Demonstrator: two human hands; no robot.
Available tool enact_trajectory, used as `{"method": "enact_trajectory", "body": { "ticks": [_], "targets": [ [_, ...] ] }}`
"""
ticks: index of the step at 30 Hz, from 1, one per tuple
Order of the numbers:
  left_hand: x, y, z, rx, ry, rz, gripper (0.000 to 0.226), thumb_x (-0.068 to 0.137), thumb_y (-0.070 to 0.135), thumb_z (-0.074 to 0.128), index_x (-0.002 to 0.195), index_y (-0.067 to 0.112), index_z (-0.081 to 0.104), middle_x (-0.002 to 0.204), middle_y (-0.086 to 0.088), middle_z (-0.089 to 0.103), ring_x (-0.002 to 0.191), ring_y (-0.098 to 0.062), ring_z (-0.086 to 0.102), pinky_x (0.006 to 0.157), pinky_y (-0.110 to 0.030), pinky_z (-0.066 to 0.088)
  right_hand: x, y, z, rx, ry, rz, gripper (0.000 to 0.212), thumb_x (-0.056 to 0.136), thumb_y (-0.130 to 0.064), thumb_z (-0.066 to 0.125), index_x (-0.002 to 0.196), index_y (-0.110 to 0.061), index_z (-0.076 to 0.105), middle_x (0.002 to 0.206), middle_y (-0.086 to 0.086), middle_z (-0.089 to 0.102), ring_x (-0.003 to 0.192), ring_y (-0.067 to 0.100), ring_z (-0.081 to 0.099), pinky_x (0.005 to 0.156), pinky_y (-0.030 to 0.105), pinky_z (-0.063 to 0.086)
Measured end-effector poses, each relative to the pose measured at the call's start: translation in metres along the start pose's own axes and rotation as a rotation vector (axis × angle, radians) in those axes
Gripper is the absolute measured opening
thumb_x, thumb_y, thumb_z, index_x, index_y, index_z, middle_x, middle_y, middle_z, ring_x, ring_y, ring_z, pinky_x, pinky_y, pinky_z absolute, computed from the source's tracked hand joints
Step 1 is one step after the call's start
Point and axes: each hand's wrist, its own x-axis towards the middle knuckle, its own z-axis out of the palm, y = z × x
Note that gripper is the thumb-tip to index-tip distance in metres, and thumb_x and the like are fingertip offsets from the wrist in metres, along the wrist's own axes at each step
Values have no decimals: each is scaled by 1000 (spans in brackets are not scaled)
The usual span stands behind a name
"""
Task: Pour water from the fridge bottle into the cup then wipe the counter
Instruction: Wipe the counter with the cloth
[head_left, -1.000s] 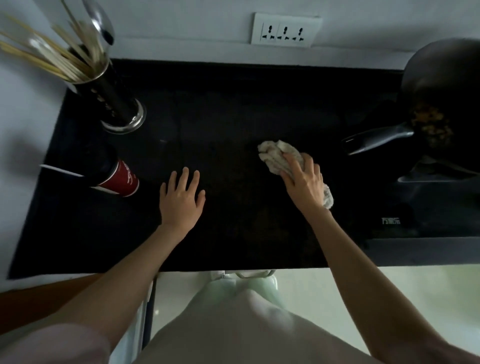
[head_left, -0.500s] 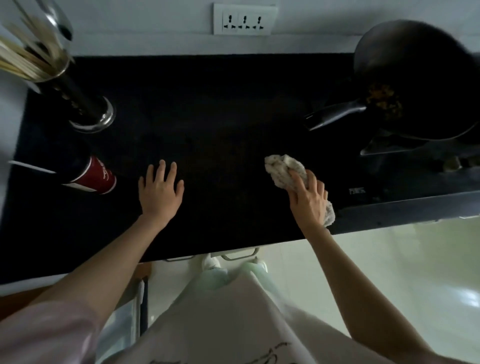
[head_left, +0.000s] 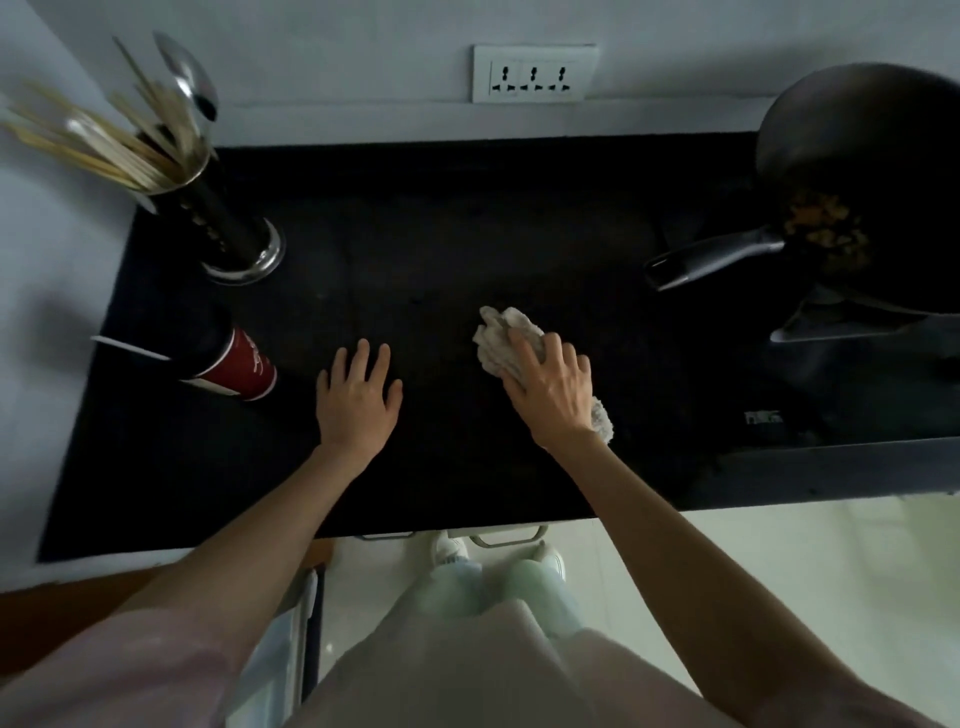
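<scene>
Head view: the right hand (head_left: 553, 387) presses a crumpled cloth (head_left: 501, 338) onto the black desk (head_left: 441, 249), fingers curled over it. The left hand (head_left: 358, 397) lies flat beside it, fingers spread, holding nothing. The red cup (head_left: 236, 366) stands left of it.

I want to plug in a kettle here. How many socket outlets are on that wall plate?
3, side by side in a single row on the white wall plate above the back edge of the black counter: one left, one in the middle, one right. No other plate shows in this view.
</scene>
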Motion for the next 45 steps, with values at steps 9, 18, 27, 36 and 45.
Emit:
{"method": "enact_trajectory", "body": {
  "ticks": [9, 18, 27, 36, 45],
  "targets": [
    [0, 0, 5, -19, 34, 4, 52, 96, 37, 47, 144, 17, 40, 151, -13, 36, 139, -38, 32, 108, -57, 33, -21, -2, 9, 81, 54, -121, 64, 92, -34, 59, 145, -14, 30, 128, 11, 50, 113, 28, 49, 90, 42, 49],
    [2, -2, 8, -17, 55, 0, 52, 95, 37, 49, 142, 17, 43, 148, -13, 41, 137, -38, 36, 104, -57, 38, 47, -43, 31, 147, -33, -82, 58, 95, -27, 56, 144, -8, 31, 143, 9, 43, 129, 26, 44, 102, 41, 45],
    [2, -3, 10, -26, 52, -12, 54, 96, 41, 40, 146, 21, 36, 153, -10, 35, 141, -35, 30, 109, -55, 32, 70, -45, 36, 99, -222, -137, 64, 99, -48, 25, 153, -18, 7, 160, 7, 10, 148, 26, 6, 120, 45, 10],
    [1, -4, 13, -52, 88, 1, 52, 95, 39, 44, 143, 18, 42, 150, -11, 39, 138, -37, 34, 106, -56, 36, 18, -38, 32, 50, -190, -145, 59, 101, -37, 37, 152, -19, 13, 159, 7, 18, 146, 25, 16, 118, 42, 16],
    [3, -4, 10, -32, 33, -7, 54, 98, 43, 37, 147, 23, 33, 155, -8, 31, 143, -33, 27, 112, -54, 29, 118, -55, 48, 85, -272, -71, 60, 101, -40, 32, 152, -22, 7, 159, 4, 17, 146, 24, 17, 116, 46, 24]
  ]
}}
